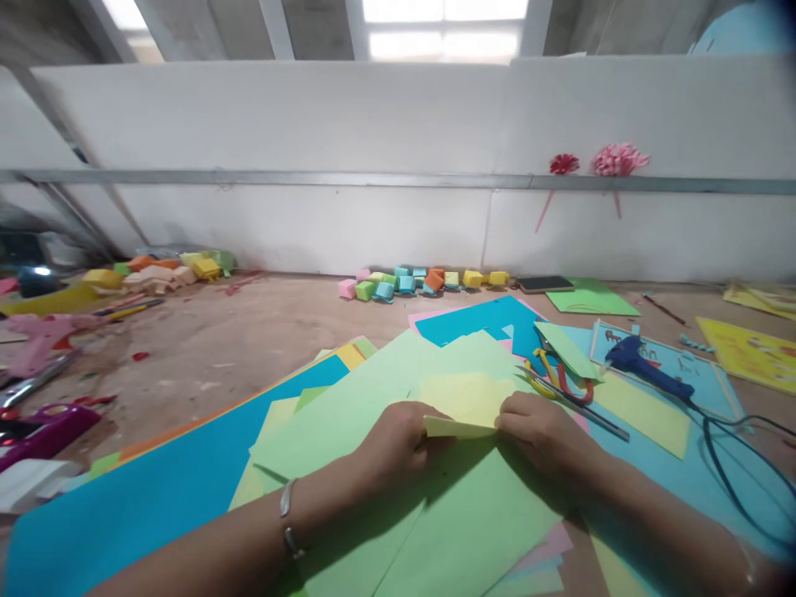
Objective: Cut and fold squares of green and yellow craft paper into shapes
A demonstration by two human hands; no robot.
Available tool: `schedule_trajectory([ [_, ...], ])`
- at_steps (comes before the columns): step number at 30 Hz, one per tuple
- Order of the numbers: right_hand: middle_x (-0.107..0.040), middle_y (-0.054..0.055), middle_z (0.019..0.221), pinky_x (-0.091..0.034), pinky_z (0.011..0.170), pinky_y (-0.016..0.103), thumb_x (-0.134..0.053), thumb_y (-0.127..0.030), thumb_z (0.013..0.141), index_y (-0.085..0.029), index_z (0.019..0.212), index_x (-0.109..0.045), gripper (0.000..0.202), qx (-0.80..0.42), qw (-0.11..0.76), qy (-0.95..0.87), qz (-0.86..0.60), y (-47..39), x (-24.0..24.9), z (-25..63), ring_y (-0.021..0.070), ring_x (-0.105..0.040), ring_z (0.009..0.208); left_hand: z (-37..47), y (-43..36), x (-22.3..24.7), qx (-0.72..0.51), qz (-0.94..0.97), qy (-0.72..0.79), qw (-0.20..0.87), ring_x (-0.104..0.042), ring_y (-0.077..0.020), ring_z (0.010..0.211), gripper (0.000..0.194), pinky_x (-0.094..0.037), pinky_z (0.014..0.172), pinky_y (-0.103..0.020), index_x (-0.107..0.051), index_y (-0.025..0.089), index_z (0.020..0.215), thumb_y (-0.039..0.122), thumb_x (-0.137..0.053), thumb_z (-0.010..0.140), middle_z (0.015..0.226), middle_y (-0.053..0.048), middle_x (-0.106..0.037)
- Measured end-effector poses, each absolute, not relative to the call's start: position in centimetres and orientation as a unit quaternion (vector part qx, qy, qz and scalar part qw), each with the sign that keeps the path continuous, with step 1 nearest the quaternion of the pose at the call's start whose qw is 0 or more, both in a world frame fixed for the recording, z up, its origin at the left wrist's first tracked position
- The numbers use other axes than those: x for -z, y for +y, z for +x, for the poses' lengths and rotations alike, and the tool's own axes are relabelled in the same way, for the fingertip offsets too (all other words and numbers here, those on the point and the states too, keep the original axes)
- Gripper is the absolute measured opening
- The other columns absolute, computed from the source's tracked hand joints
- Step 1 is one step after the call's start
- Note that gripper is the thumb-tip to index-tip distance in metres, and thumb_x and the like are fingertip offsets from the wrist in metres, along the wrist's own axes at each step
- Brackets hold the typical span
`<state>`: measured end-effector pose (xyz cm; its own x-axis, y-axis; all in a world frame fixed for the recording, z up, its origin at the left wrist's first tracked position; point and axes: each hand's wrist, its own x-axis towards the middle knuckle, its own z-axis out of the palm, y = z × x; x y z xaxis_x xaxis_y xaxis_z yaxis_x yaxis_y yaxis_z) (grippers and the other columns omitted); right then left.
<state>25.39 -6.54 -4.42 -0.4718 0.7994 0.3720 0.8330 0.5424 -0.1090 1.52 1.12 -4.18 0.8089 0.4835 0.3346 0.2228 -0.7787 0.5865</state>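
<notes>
Between my two hands is a piece of pale yellow paper [463, 428], its near edge folded up. My left hand [407, 435] pinches its left end, with the fingers curled. At the right end, my right hand [538, 431] closes its fingertips on the same paper. Light green sheets [366, 406] lie overlapped beneath both hands. Just beyond my right hand lie scissors [603, 421] and yellow-and-red-handled pliers [550, 373], partly under a green paper strip [569, 352].
A blue glue gun [650, 369] with its cable lies at right. Blue sheets [155, 481] spread to the left. Small folded paper cubes [407, 284] line the wall. A pink glue gun [37, 336] and a purple tool [53, 431] sit far left.
</notes>
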Motion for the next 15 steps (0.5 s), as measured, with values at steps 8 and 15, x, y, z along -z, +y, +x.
schedule_trajectory([
  [8, -0.049, 0.002, 0.064, -0.024, 0.056, 0.029, -0.042, -0.007, 0.091, -0.017, 0.058, -0.050, 0.035, 0.123, 0.195, -0.850, -0.473, -6.7, 4.8, 24.6, 0.0137, -0.038, 0.061, 1.4, -0.4, 2.2, -0.442, 0.864, 0.119, 0.210, -0.066, -0.0142, 0.068, 0.013, -0.052, 0.062, -0.025, -0.073, 0.020, 0.089, 0.024, -0.061, 0.088, 0.076, -0.006, -0.074],
  [15, -0.055, 0.005, 0.066, -0.025, 0.061, 0.031, -0.046, 0.000, 0.088, -0.016, 0.068, -0.060, 0.029, 0.262, 0.160, -0.833, -0.460, -6.4, 3.9, 25.4, 0.0179, -0.042, 0.068, 0.8, -1.2, 1.1, -0.364, 0.931, 0.007, 0.012, -0.057, -0.0142, 0.063, 0.018, -0.046, 0.058, -0.028, -0.067, 0.018, 0.079, 0.014, -0.052, 0.090, 0.070, -0.003, -0.069],
])
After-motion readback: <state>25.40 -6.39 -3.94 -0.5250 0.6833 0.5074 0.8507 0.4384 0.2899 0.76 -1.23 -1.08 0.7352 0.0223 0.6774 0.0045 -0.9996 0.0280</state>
